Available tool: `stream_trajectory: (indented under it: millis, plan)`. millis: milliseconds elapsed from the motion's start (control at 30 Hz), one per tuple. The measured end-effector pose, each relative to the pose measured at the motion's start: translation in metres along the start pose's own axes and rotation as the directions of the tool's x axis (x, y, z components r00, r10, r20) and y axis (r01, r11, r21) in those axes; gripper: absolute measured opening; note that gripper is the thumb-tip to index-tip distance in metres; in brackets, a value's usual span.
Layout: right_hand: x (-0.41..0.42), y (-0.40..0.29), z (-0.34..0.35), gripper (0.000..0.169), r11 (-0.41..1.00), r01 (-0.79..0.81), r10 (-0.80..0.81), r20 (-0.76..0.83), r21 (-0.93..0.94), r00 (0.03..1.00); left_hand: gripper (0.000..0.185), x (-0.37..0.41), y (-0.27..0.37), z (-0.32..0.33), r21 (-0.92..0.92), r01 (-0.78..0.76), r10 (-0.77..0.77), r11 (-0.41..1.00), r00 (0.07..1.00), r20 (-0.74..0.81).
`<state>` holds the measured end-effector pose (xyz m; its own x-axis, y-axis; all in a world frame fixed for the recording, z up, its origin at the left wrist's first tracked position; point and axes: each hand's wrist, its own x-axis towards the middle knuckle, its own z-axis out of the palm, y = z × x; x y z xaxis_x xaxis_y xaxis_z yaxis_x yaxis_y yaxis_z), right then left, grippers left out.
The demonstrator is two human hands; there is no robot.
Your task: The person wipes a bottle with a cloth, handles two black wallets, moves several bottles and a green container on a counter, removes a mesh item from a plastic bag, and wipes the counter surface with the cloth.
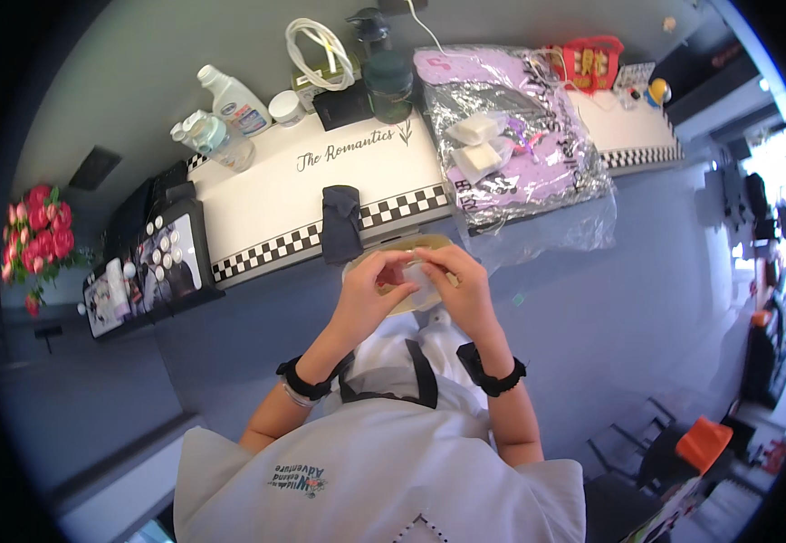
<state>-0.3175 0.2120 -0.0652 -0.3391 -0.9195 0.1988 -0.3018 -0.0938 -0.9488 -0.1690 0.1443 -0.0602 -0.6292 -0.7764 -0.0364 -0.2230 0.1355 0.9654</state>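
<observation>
My left hand (367, 284) and my right hand (462, 278) meet at the fingertips in front of my lap. Between them is a thin, translucent whitish piece, apparently plastic film (421, 290), pinched by both hands; my fingers partly hide it. Below the hands is a round container with a pale yellow rim (430, 241), its inside mostly covered. Just past my left hand, a dark cloth (341, 224) hangs over the edge of a white mat (264, 210) with a checkered border.
On the mat stand a white spray-type bottle (238, 102), a clear bottle (230, 146), a white jar (287, 108) and a dark green pump bottle (389, 85). To the right lies a purple plastic-wrapped package (525, 186) bearing small white packets (478, 159). Buttoned controllers (165, 254) sit left.
</observation>
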Motion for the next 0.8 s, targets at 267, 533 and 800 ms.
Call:
stream_trajectory:
  millis: [267,533,800]
  plan:
    - [-0.018,-0.008,-0.024,0.016,0.985,0.090,-0.050,0.254,-0.148,0.966,0.014,-0.036,0.018,0.021,0.312,-0.154,0.227,0.938,0.950,-0.213]
    - [-0.032,0.001,-0.021,0.015,0.994,-0.081,0.042,0.411,0.077,0.911,0.010,-0.072,0.028,0.030,0.188,-0.092,0.145,0.978,0.946,-0.289]
    - [-0.023,-0.010,0.001,0.020,0.991,0.025,-0.069,0.332,0.135,0.941,0.012,-0.062,0.027,-0.009,0.093,0.103,-0.078,0.990,0.968,-0.237]
